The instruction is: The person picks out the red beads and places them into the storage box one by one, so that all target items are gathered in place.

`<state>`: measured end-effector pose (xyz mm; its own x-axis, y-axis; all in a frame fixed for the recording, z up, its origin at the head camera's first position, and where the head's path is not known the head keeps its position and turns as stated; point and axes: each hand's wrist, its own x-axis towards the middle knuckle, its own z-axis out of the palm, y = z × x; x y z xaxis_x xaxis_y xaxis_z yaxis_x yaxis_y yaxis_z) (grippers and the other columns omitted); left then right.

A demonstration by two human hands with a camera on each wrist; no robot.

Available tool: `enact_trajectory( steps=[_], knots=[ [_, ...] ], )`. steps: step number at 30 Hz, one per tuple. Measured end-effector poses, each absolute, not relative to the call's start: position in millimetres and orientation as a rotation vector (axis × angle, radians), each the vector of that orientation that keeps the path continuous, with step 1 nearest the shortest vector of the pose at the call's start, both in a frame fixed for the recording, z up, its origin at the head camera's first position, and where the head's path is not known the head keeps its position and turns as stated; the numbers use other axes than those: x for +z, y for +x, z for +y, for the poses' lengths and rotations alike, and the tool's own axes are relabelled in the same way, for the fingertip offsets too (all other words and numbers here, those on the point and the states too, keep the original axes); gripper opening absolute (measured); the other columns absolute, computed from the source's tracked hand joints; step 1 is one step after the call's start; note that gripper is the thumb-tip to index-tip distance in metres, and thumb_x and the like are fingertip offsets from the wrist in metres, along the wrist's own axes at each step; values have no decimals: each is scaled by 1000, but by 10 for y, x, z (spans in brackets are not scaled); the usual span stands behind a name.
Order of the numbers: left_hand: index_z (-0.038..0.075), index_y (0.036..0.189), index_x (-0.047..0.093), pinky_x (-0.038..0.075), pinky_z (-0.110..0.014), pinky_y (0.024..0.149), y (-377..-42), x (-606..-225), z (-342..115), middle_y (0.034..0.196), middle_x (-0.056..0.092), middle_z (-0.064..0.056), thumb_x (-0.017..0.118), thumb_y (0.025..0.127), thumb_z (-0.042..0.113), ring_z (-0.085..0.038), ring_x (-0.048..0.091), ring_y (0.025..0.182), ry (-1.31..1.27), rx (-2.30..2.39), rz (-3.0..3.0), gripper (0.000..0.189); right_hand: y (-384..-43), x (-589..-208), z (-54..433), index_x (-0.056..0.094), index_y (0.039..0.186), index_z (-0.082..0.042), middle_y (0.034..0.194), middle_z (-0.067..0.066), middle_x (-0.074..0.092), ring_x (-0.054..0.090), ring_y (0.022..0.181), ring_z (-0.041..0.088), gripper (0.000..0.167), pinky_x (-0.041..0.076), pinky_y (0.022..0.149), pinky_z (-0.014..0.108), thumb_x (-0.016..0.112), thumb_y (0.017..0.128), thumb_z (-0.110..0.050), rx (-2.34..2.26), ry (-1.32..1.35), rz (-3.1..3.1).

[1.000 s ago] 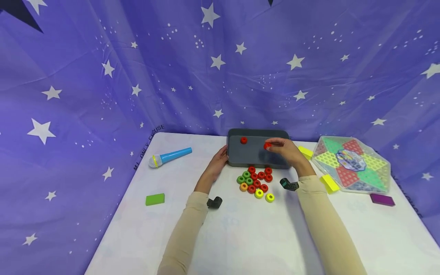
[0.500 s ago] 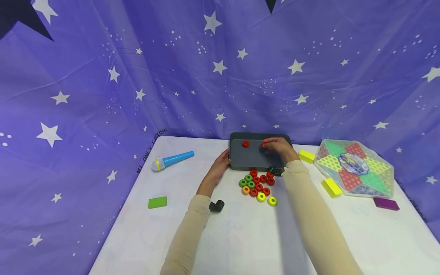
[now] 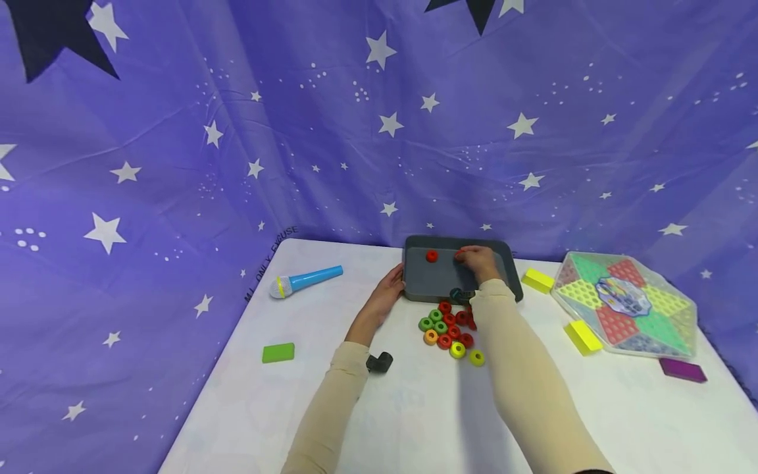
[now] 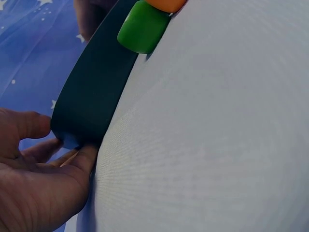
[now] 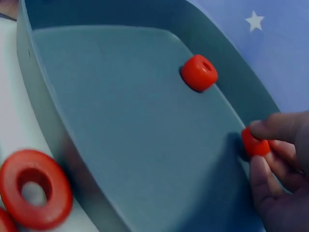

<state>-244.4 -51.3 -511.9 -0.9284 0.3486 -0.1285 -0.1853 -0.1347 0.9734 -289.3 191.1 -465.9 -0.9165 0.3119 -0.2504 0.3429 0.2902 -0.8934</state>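
The red ring (image 5: pixel 256 142), pinched between thumb and fingertips of the right hand (image 5: pixel 291 186) inside the tray (image 5: pixel 120 106), near its far wall, is best set flat and released softly, with the tray's left end steadied by the left hand's (image 3: pixel 386 293) extended fingers. Bright red and rounded, it is partly covered by the fingertips

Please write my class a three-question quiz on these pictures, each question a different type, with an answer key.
1. Short answer: what does the right hand pinch at the dark grey rectangular tray?
2. True or false: the orange ring-shaped piece lies outside the tray.
3. Fill the gap: in the head view, the blue toy microphone with a silver head lies to the ____ of the tray.

Key: 1. A red ring-shaped piece. 2. True. 3. Left.
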Motion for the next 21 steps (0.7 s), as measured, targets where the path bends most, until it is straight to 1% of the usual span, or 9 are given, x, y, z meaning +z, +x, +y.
enact_trajectory(
  steps=[3,8,13,17,21],
  knots=[
    [12,154,24,24,-40,118,-2434,-5110,-501,158,25,-10,37,101,1,-23,23,145,173,2119,1791,56,-2901,-4675,1880,68,115,0,104,12,67,56,87,17,34,43,74,24,67,82,-9,-1707,719,2572],
    [13,154,24,25,-40,118,-2431,-5121,-497,158,25,-10,37,101,1,-22,24,145,181,2108,1799,56,-2902,-4676,1833,69,110,1,113,17,66,55,98,26,30,43,78,29,68,83,-11,-1652,795,2644],
    [12,154,24,25,-40,118,-2434,-5130,-505,158,25,-10,37,101,0,-23,24,145,198,2122,1803,56,-2922,-4682,1811,68,112,-1,114,17,65,55,102,28,31,44,85,33,68,83,-12,-1627,805,2647],
    [12,154,24,25,-40,118,-2432,-5134,-506,158,26,-8,37,100,0,-22,25,145,193,2118,1808,56,-2930,-4692,1825,66,115,-2,121,17,61,53,107,28,34,43,92,36,69,83,-14,-1632,805,2598],
    [13,154,25,27,-39,117,-2433,-5125,-503,158,26,-7,37,100,1,-21,26,145,184,2108,1817,56,-2923,-4680,1846,63,120,-1,126,19,59,52,109,28,39,43,95,37,68,84,-14,-1671,781,2555]
  ],
)
